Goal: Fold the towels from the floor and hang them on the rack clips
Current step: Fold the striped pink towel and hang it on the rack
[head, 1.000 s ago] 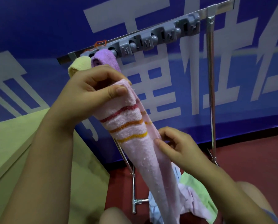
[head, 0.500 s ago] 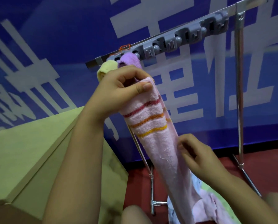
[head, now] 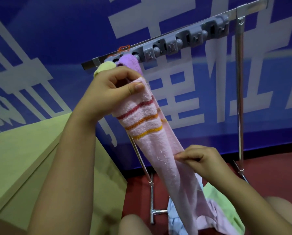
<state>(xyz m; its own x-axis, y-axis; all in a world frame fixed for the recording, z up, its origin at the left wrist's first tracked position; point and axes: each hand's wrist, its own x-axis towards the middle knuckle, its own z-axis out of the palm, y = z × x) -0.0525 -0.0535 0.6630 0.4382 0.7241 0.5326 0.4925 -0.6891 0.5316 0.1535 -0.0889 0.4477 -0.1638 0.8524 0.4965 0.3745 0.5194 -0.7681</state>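
A long pink towel (head: 160,150) with red, orange and yellow stripes hangs folded lengthwise in front of the rack. My left hand (head: 111,92) grips its top end just below the rail. My right hand (head: 203,161) pinches its right edge lower down. The metal rack's rail (head: 181,41) carries a grey strip of clips. A purple towel (head: 130,62) and a yellow towel (head: 104,67) are held in the two leftmost clips, partly hidden behind my left hand.
Several loose towels (head: 216,209), green, pink and pale blue, lie on the red floor under the rack. A pale green box (head: 31,160) stands at the left. The rack's right post (head: 239,102) rises before a blue banner. My knees show at the bottom.
My right hand slid down the towel's edge and now pinches it lower. My left hand keeps its grip on the top end. The camera shifted, so the rack sits further right.
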